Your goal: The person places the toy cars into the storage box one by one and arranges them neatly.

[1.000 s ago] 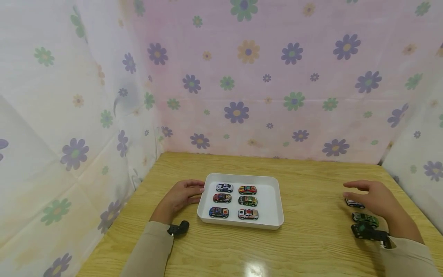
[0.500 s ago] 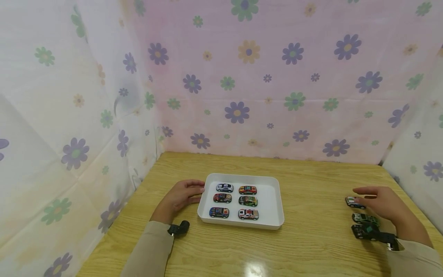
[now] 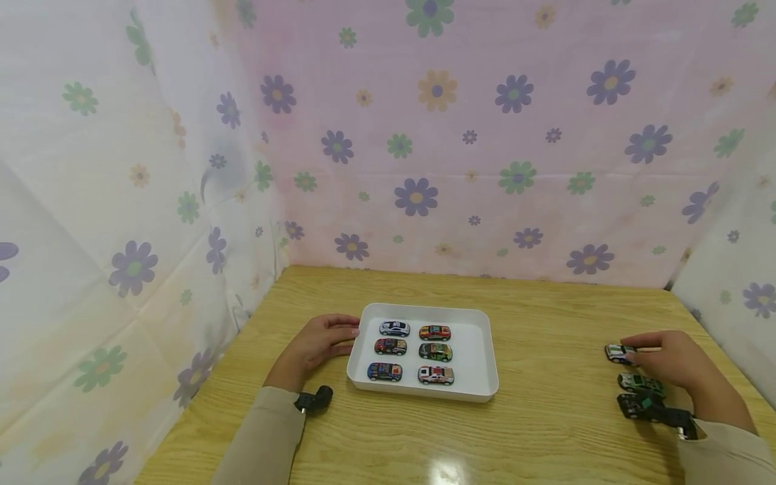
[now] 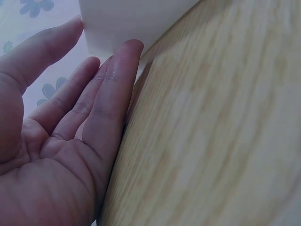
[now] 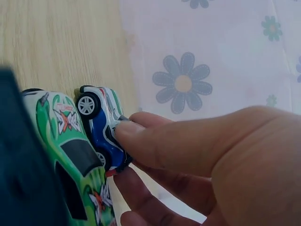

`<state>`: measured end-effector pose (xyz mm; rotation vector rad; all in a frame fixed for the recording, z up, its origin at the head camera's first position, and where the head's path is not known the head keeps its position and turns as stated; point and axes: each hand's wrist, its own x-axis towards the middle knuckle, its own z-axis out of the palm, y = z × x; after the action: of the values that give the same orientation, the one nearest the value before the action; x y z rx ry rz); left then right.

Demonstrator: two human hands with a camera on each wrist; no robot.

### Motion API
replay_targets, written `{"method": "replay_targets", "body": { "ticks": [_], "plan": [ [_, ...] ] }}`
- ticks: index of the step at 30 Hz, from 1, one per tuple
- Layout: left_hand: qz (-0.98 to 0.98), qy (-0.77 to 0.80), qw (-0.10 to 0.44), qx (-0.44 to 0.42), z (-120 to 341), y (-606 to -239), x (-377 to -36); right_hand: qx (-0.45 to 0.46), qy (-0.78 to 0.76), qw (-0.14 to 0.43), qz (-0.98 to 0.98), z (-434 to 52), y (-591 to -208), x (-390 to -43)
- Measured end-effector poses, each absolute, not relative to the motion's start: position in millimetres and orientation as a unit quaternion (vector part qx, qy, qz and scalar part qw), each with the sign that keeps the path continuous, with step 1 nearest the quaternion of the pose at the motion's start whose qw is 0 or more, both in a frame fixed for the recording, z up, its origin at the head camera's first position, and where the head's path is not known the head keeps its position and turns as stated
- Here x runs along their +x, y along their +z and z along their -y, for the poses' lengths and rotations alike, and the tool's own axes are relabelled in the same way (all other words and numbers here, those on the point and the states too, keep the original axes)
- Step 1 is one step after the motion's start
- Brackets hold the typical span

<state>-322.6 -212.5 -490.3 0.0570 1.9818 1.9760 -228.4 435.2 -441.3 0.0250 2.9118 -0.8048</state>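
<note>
My right hand pinches a small white and blue toy car between thumb and fingers at the right of the table. Just nearer stands a green toy car, close beside it. A dark toy car comes after that, partly hidden by the wrist camera. On the other side, my left hand rests with extended fingers against the left wall of a white tray. In the left wrist view, the thumb and fingertips touch or nearly touch the tray wall.
Several toy cars stand in two columns in the tray, among them a red and yellow one and a blue one. Bare tray floor shows at their right. The wooden table meets a flowered cloth behind.
My right hand has shifted right and slightly nearer, and its thumb and fingers have come onto the white and blue toy car. The left hand and the tray look unchanged.
</note>
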Motion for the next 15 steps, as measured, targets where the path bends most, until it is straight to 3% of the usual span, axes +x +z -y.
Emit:
{"method": "replay_targets", "body": {
  "ticks": [15],
  "plan": [
    [-0.697,0.696,0.172,0.019,212.7,-490.3,-322.9,0.013,-0.228,0.042,-0.973,-426.7,-441.9,-232.6]
  ]
}}
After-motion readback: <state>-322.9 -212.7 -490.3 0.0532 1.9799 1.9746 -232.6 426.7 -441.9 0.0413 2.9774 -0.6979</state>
